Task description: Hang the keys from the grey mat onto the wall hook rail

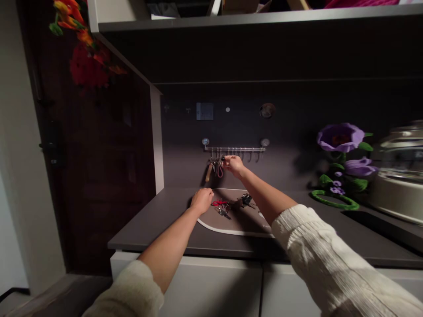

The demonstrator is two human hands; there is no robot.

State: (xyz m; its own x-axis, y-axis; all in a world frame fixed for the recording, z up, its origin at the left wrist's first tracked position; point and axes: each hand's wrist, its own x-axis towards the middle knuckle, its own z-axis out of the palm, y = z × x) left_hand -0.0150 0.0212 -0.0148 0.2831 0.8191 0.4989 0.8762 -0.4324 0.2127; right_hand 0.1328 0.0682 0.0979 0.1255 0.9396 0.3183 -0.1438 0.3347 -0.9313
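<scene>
My right hand is raised to the hook rail on the dark back wall, its fingers pinched on a small bunch of keys with a black part. Just left of it hang more keys and a tan strap-like tag; a pink loop dangles beside my fingertips. My left hand is low at the left edge of the brown mat, fingers curled in, with nothing visible in them. Close to its right lie keys with a red cord, and farther right a dark key bunch.
Purple artificial flowers with a green ring base stand on the right of the counter, beside a large glass-topped appliance. A shelf overhangs the counter. On the left is a dark door with hanging red and orange decorations.
</scene>
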